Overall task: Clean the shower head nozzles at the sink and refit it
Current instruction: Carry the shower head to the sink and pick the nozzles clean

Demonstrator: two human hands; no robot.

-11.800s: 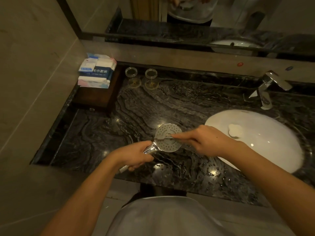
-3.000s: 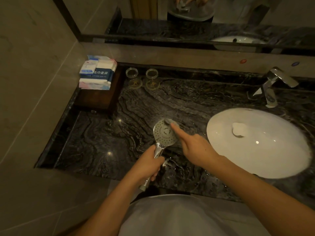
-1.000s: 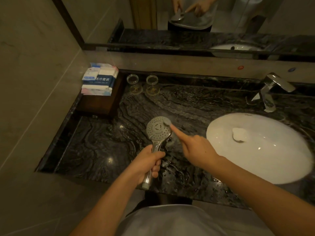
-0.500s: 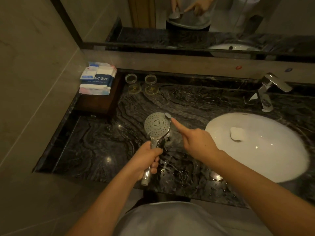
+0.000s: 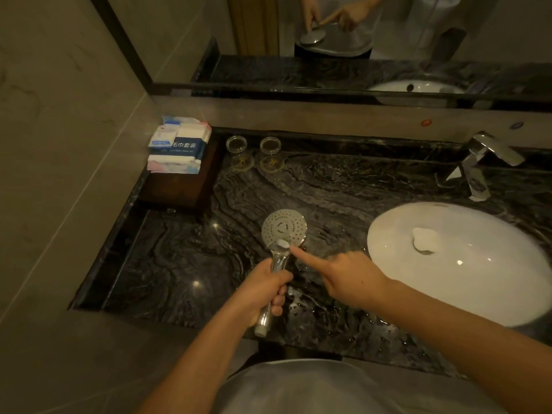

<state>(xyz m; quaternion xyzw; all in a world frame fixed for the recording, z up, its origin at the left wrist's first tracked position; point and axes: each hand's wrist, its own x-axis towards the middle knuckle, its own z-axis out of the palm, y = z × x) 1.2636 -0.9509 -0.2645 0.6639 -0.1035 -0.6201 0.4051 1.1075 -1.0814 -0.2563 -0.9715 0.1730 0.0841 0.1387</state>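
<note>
The chrome shower head (image 5: 283, 227) is held above the wet black marble counter (image 5: 179, 264), its round nozzle face turned up toward me. My left hand (image 5: 263, 291) grips its handle, and the open threaded end sticks out below my fist. My right hand (image 5: 346, 276) points with a straight index finger, the other fingers curled in. That fingertip presses a small white pad (image 5: 282, 244) against the lower edge of the face, just above the neck. No hose is attached to the handle.
The white oval sink (image 5: 478, 282) with its stopper (image 5: 424, 239) lies to the right, and the chrome faucet (image 5: 478, 162) stands behind it. Two glasses (image 5: 236, 144) stand at the back. Wrapped toiletry packets (image 5: 179, 144) sit on a dark wooden tray (image 5: 179, 189) at the left wall.
My right index finger has slid the white pad from the upper right rim of the nozzle face down to its lower edge. My left hand keeps the same grip on the handle.
</note>
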